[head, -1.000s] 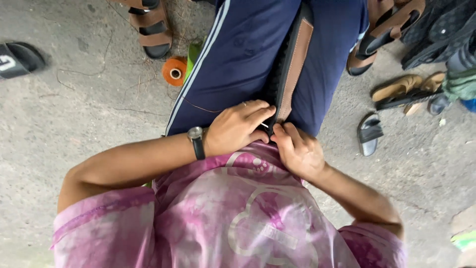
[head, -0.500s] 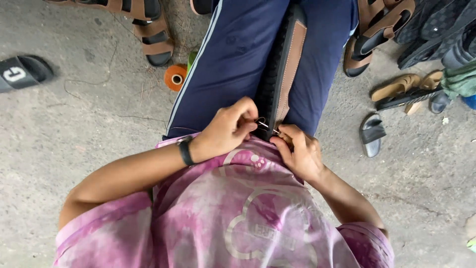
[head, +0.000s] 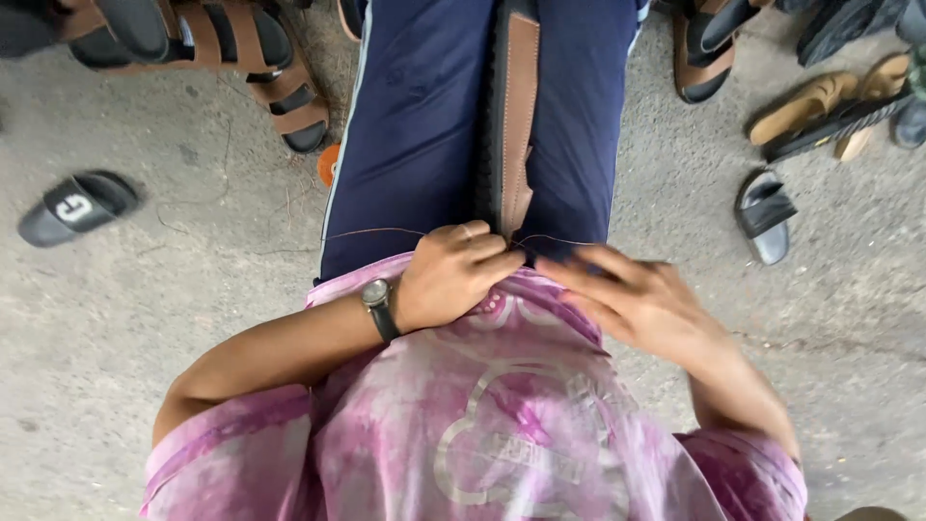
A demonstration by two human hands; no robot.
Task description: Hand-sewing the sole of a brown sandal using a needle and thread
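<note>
Head view: left hand (head: 451,273) pinched the brown-and-black leather sandal (head: 512,125) and thin thread (head: 371,233). Right hand (head: 632,294) hovered spread, holding nothing. Stitching looked mid-pull; thread needed tensioning.

A black slipper (head: 77,205) lay on the grey floor (head: 145,318), far to the left of the hands. Brown sandals (head: 275,72) sat up past them. More shoes (head: 820,101) lay off to the right.
</note>
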